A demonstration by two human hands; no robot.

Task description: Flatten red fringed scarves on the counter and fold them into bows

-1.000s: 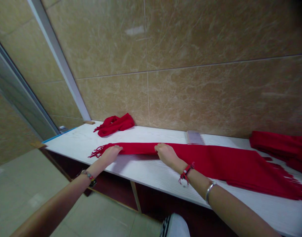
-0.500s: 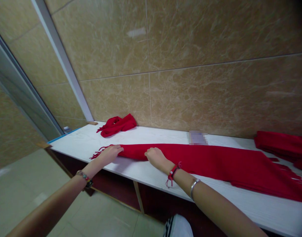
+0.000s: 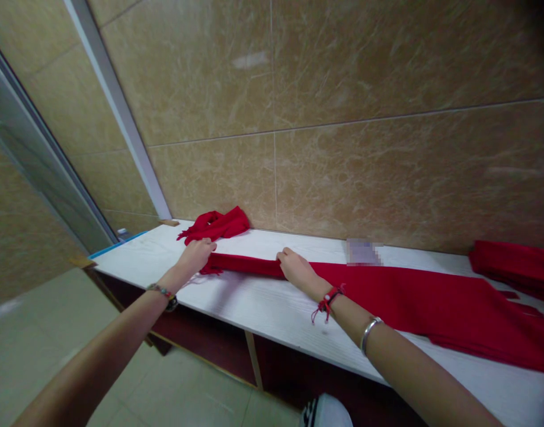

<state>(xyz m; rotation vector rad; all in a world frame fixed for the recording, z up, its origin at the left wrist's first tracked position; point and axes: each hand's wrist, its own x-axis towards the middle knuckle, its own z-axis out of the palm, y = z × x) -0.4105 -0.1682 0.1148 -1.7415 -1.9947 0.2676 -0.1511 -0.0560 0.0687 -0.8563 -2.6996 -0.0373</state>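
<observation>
A long red scarf (image 3: 387,296) lies lengthwise along the white bench top (image 3: 272,314), wide at the right and narrow at the left. My left hand (image 3: 198,255) grips its left end, where a few fringe strands hang below the fingers. Farther along the cloth, my right hand (image 3: 294,270) pinches the far edge. Between the two hands the scarf is a thin raised strip. Its right part spreads flat, with cut-looking fringe at the far right.
A crumpled red scarf (image 3: 218,224) sits behind my left hand near the wall. Another folded red cloth (image 3: 516,264) is at the right rear. A blurred small flat item (image 3: 362,252) lies by the tiled wall (image 3: 343,178). Open shelves (image 3: 210,335) are below.
Both hands have lifted the scarf's near edge and moved it toward the wall, making the left stretch narrower. The left-end fringe now hangs under my left hand instead of pointing left.
</observation>
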